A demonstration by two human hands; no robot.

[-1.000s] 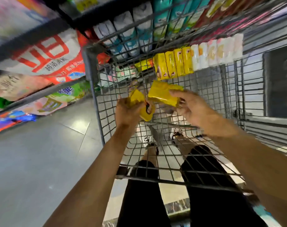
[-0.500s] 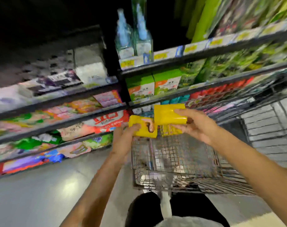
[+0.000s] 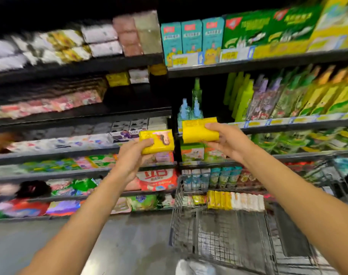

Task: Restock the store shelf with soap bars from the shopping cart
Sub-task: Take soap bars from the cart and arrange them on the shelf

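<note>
Pinched between thumb and curled fingers, one yellow soap bar [image 3: 157,141] sat in the left hand [image 3: 132,155], printed face toward the camera; the right hand [image 3: 227,142] gripped a second yellow soap bar [image 3: 200,129] by its end, thumb on top and fingers beneath. Both bars were held up in front of the store shelf [image 3: 79,114], near the dark upright between the bays and touching nothing on it. Two yellow packs [image 3: 117,79] of like colour sat on a higher board to the left, which was probably the matching slot, though blur hid the labels. To place them well, each bar should go in face-out, square to the board's edge and pushed back against its neighbours, one hand at a time so the other steadies. The shopping cart [image 3: 218,225] stood below right, with a row of yellow and white bars [image 3: 235,201] at its far end.

Compared with half a second before, both hands had risen and parted, the view had tilted upward, and the cart had dropped low in the picture.
</note>
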